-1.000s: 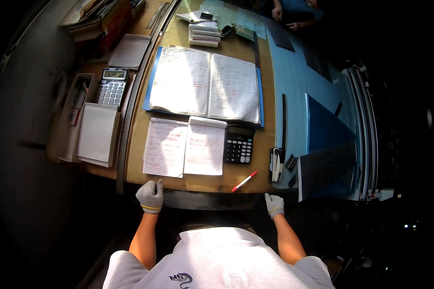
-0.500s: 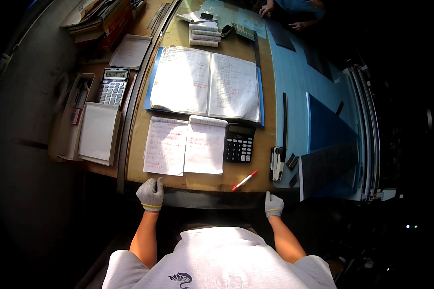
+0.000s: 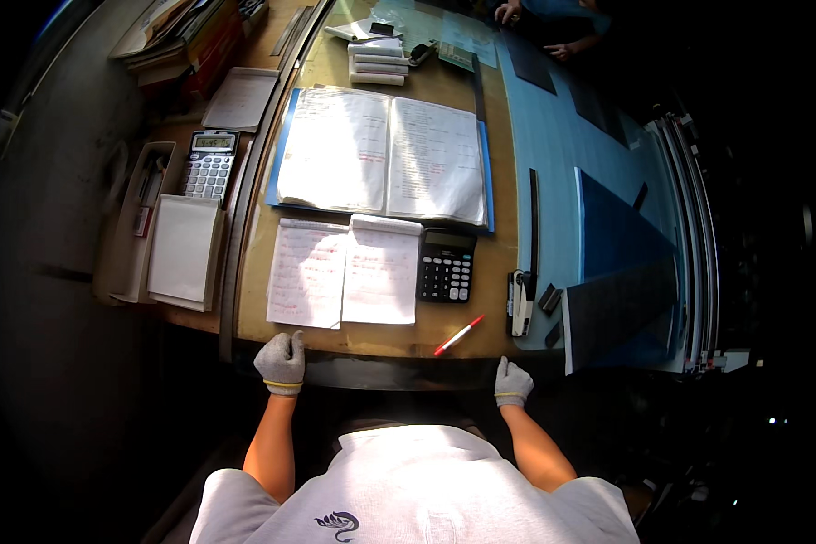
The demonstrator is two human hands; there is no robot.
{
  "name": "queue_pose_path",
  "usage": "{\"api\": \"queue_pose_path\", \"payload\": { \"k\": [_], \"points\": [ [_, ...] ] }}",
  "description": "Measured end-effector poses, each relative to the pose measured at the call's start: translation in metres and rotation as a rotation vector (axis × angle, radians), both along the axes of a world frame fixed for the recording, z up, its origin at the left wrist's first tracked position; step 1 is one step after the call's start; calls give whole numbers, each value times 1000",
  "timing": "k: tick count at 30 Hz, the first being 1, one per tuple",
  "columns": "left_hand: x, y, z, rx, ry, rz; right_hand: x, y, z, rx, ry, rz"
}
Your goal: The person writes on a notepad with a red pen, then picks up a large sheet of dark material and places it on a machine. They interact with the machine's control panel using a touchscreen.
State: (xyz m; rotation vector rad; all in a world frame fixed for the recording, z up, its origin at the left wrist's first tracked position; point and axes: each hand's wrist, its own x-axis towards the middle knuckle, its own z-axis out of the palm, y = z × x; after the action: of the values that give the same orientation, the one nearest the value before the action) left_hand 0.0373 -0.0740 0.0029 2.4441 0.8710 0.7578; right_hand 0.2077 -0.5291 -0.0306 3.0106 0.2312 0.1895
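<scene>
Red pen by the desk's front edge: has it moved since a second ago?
No. The red pen lies just below the black calculator, unchanged.

— We see a wooden desk (image 3: 381, 343) in bright light, dark all round.
— We also see a blue board (image 3: 553, 145) on its right, and a lower side table (image 3: 177, 313) at left.

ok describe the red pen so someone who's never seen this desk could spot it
Start at the big open binder mid-desk, then drop past the black calculator to the near edge. The red pen lies there slanted, between the gloved hands, nearer the right hand; nothing else there is slim and red.
</scene>
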Motion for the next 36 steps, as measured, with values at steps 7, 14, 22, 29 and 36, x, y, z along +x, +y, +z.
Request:
{"api": "queue_pose_path", "payload": {
  "k": [7,14,22,29,36],
  "points": [
    [0,0,-2,10,-10,6,1,0,0,-7,-24,20],
    [2,-1,1,-1,3,6,1,-2,-2,9,-60,45],
    [2,-1,0,8,3,13,0,-1,-4,-3,-82,33],
    [1,-1,0,11,15,17,-1,-1,-5,-4,-96,38],
    [1,-2,1,-1,12,15,-1,2,0,29,-60,19]
  ]
}}
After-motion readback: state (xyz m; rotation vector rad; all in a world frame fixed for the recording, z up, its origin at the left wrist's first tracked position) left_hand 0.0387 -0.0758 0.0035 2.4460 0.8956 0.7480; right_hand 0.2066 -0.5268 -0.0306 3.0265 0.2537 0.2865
